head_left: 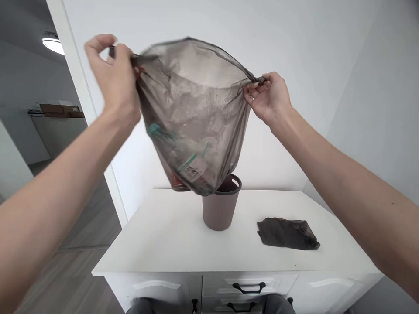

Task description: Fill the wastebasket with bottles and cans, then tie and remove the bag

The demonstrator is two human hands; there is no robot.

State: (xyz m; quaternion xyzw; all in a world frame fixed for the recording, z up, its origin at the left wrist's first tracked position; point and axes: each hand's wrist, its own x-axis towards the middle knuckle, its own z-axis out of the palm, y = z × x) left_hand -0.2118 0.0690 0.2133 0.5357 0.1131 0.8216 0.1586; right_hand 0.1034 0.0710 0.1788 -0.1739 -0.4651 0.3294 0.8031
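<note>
A dark see-through garbage bag [199, 104] hangs in the air, stretched wide between both of my hands. My left hand [113, 72] is closed on the left end of its rim, and my right hand [270, 93] pinches the right end. Through the film I make out a bottle with a teal cap and other litter gathered at the bottom. Just below the bag stands a brown trash can [220, 211], upright on the white cabinet top, its opening partly covered by the bag. To the right lies a folded dark garbage bag [287, 234].
The white cabinet top [163, 244] ends at a front edge close to me, with black-handled drawers [248, 288] and doors below. A white wall [294, 43] rises behind it. At left, a doorway opens to a room with boxes [60, 110].
</note>
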